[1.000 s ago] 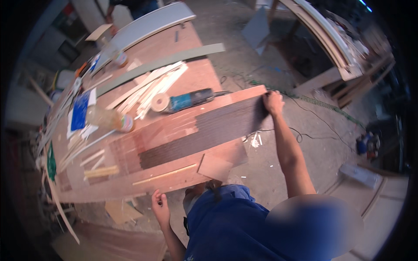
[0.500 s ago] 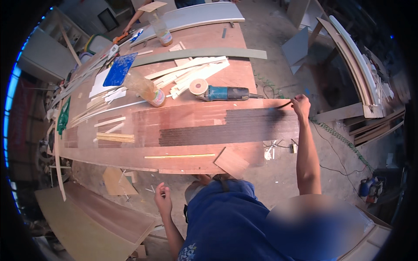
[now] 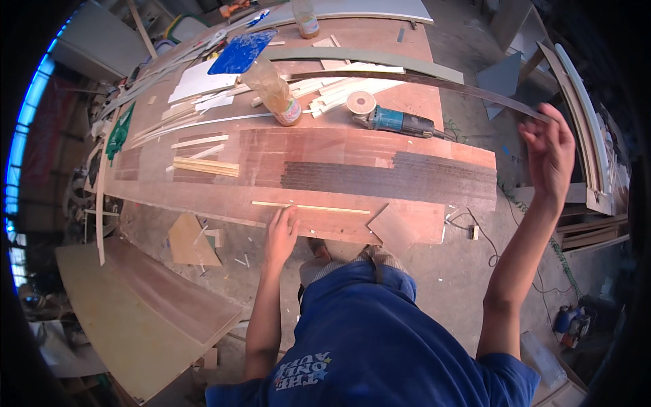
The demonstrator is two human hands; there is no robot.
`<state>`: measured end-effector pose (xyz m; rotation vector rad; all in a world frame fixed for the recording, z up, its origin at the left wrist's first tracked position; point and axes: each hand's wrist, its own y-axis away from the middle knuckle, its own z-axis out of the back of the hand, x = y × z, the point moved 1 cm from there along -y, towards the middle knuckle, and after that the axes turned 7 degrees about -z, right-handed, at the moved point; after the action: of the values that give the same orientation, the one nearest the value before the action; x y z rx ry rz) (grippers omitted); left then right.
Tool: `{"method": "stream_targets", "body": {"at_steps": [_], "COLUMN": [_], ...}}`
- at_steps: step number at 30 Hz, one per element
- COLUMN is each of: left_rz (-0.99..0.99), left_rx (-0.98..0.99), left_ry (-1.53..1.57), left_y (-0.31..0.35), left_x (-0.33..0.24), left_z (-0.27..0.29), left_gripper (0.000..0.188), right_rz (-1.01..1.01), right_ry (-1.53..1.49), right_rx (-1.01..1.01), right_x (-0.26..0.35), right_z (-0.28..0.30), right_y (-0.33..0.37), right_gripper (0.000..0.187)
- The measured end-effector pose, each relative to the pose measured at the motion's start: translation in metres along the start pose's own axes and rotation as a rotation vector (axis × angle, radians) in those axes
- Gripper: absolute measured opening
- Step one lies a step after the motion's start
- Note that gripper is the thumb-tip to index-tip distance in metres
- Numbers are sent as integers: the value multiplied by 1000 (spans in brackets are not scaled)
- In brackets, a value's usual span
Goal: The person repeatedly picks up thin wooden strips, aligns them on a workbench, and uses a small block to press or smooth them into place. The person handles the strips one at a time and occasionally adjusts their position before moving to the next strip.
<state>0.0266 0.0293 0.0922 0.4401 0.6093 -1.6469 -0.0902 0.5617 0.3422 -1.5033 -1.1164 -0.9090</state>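
Note:
My right hand [image 3: 550, 152] is raised at the right, its fingers pinching one end of a long, thin dark strip [image 3: 434, 83]. The strip stretches leftward in the air over the table. Below it lies a reddish wooden panel [image 3: 251, 146], partly covered by rows of dark brown strips [image 3: 380, 178]. My left hand [image 3: 280, 234] is at the panel's near edge, fingers loosely extended and holding nothing visible. Just beyond those fingers is a thin yellow strip [image 3: 319, 207]. A teal angle grinder [image 3: 400, 122] with a round disc lies behind the panel.
Two bottles stand on the table: a large cloudy one [image 3: 274, 95] and a smaller one [image 3: 307, 20] farther back. Pale wood strips [image 3: 346, 88], a blue sheet [image 3: 243, 51] and a square wood piece [image 3: 395, 227] also lie there. A green coiled hose [image 3: 564, 264] runs along the floor.
My right hand has risen toward me and rightward, lifting the dark strip off the panel area. My left hand has moved forward to the panel's near edge. The whole view has shifted.

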Motion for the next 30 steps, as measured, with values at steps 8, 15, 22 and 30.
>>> {"method": "stream_targets", "body": {"at_steps": [8, 15, 22, 30], "left_rz": [-285, -221, 32, 47], "left_rx": [63, 298, 135, 31], "left_ry": [-179, -12, 716, 912], "left_y": [-28, -60, -40, -26], "left_x": [11, 50, 66, 72], "left_z": [-22, 2, 105, 130], "left_gripper": [42, 30, 19, 23], "right_rz": [-93, -317, -334, -393], "right_ry": [-376, -773, -754, -549], "right_rx": [-68, -129, -428, -281], "right_x": [-10, -87, -84, -94], "right_z": [-40, -136, -208, -266], "right_y": [84, 119, 135, 125], "right_gripper": [33, 37, 35, 42]}}
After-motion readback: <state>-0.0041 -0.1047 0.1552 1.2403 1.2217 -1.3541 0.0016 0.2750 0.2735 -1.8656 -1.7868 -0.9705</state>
